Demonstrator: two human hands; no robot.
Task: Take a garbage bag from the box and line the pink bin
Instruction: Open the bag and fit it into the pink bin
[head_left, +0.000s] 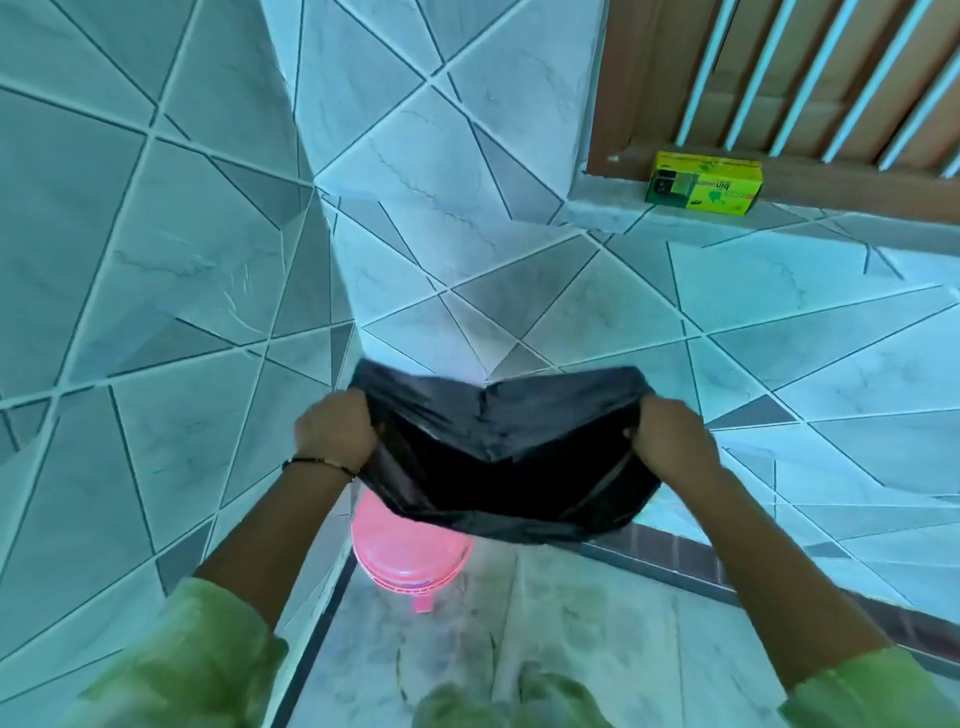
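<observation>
- Both hands clench the bag (498, 457): left hand (335, 428) bunches the rim on one side, right hand (670, 441) pinches the opposite side, fingers curled into the plastic.
- Bag hangs in the air betw. them, mouth stretched wide and facing up toward the person; long axis of the opening runs left-right, hand to hand. Rest of the bag droops below, mostly out of sight.
- Bin (410, 545) stands on the floor right under the bag's left part, partly covered by it; not lined yet, I'd say.
- Step, by my read: bag out and opened, now lining. Next needs lowering it, centring over the bin, folding the rim over the edge.
- Box (704, 183) sits on the ledge by the door, well apart.
</observation>
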